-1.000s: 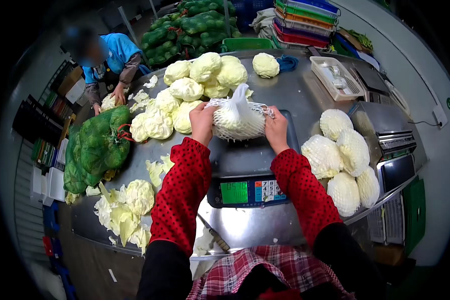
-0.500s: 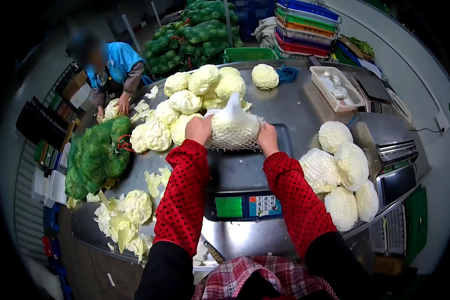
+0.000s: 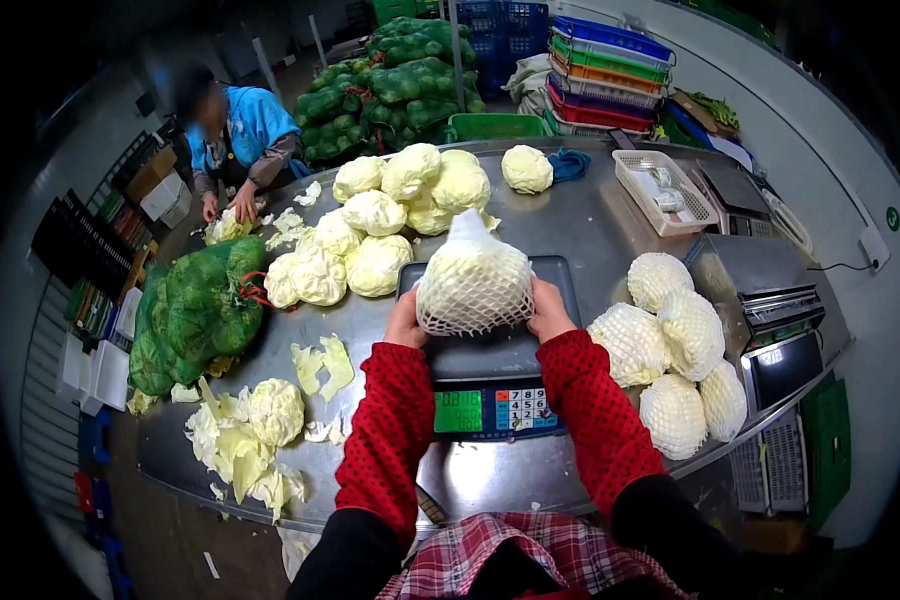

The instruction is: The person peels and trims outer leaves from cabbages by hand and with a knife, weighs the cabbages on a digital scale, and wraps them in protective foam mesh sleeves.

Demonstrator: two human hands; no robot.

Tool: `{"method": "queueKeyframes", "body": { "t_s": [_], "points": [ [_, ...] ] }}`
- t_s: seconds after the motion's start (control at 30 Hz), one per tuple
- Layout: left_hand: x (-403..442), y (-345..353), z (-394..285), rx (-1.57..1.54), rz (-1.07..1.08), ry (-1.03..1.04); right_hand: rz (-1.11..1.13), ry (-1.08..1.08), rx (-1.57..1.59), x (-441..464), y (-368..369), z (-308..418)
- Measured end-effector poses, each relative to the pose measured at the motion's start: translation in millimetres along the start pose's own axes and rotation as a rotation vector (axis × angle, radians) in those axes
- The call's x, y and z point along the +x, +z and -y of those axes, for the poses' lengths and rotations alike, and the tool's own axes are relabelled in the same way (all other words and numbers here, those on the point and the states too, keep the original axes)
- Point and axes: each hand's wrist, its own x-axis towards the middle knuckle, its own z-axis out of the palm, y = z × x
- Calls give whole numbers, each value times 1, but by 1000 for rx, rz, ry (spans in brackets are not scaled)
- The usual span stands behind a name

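A cabbage [image 3: 475, 285] in a white foam net is between my two hands, above the platform of a digital scale [image 3: 500, 365]. The net comes to a narrow tuft at its far end. My left hand [image 3: 404, 322] grips the cabbage's left side, and my right hand [image 3: 550, 308] grips its right side. The fingertips are partly hidden behind and under the net. Lit green, the scale's display shows digits too blurred to read surely. Bare cabbages [image 3: 378, 265] lie piled just beyond my left hand. Several netted cabbages [image 3: 692, 332] are grouped right of my right hand.
A green mesh sack of cabbages [image 3: 195, 315] and trimmed leaves [image 3: 235, 445] lie on the left of the metal table. A knife handle [image 3: 430, 504] shows near my waist. Back right holds a white basket [image 3: 667, 195]. Across the table, a person in blue [image 3: 255, 125] handles a cabbage.
Both hands have drawn the net down over the cabbage and moved it slightly nearer to me. Its lower edge now hangs free between my hands. The display's digits have changed.
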Motion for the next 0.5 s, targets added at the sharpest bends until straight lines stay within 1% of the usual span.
{"method": "queueKeyframes", "body": {
  "t_s": [0.03, 0.07, 0.13, 0.17, 0.2, 0.23, 0.3, 0.33, 0.37, 0.4, 0.43, 0.47, 0.5],
  "points": [
    [-10, 2, 7, 493, 126, 301, 1, 4, -5, 21, -20, -16],
    [-17, 0, 12, 986, 246, 596, 129, -99, -158, 53, -52, -38],
    [-19, -7, 15, 1003, 231, 576, 233, 180, 123, 43, -54, -31],
    [-17, -9, 14, 1025, 228, 563, 229, 179, 121, 29, -55, -23],
    [-21, -6, 15, 1023, 206, 559, 280, -210, -483, 3, -50, -15],
    [-32, 3, 18, 886, 189, 526, 311, -590, -1087, -17, -51, -15],
    [-35, -9, 14, 1010, 166, 435, 390, -286, -529, 22, -78, -52],
    [-41, 1, 12, 1011, 195, 506, 203, 13, -188, -10, -53, -42],
    [-46, 6, 9, 933, 245, 483, 12, 300, 155, -32, -36, -35],
    [-46, 0, 11, 1030, 181, 489, -25, 291, 147, -40, -36, -38],
    [-45, -10, 11, 1131, 114, 495, -54, 269, 21, -61, -31, -32],
    [-36, -29, 9, 1128, 113, 495, 56, 335, 141, -56, -41, -38],
    [-22, -56, 9, 656, -30, 211, 164, 402, 263, -53, -52, -45]
  ]
}}
